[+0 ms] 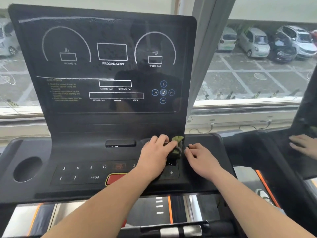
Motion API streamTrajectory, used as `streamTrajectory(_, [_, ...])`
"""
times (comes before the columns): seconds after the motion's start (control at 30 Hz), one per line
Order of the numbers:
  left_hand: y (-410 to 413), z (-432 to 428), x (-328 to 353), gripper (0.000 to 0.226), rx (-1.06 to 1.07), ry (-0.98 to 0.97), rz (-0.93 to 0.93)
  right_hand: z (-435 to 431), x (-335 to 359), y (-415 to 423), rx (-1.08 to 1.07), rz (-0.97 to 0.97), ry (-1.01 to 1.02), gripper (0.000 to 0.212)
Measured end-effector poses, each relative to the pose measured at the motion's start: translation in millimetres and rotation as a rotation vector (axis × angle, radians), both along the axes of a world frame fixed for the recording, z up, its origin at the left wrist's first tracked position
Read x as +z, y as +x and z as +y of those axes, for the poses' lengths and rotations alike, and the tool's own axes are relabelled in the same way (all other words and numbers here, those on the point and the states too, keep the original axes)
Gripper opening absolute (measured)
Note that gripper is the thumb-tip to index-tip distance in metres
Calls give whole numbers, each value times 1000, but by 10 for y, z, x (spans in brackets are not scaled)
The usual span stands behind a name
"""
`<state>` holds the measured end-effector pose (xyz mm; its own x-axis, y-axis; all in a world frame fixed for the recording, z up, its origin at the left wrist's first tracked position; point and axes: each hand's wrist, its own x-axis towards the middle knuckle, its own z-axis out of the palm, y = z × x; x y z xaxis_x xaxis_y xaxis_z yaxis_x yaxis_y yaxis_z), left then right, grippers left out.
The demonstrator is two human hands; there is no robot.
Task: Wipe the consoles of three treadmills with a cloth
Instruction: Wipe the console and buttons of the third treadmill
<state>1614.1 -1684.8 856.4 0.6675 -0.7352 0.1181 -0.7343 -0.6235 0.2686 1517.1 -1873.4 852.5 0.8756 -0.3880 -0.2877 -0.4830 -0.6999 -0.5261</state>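
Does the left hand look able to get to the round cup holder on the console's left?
Likely yes: only flat keypad lies between the left hand, gripping the cloth, and the cup holder.

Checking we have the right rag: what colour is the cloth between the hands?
Olive green; the cloth shows best in the head view.

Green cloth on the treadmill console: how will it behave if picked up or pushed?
Likely floppy: the green cloth sits bunched and folded at the left hand. Probably light: it looks like thin fabric. On the smooth console it should slide, not roll, and bunch further when pushed.
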Motion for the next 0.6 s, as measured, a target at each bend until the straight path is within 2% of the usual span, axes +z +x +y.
streamTrajectory(0.13, [-52, 3, -41, 58, 61, -57, 99, 5, -28, 2, -86, -8, 70, 49])
streamTrajectory(0.23, [-134, 50, 11, 54, -1, -31, 197, 4, -6, 20, -169, -22, 131, 47])
streamTrajectory(0.37, [-381, 121, 43, 49, -70, -19, 314, 12, -5, 51, -181, -5, 110, 43])
streamTrajectory(0.6, [-865, 248, 115, 36, -249, 116, 396, 80, -9, 39, -195, -17, 88, 55])
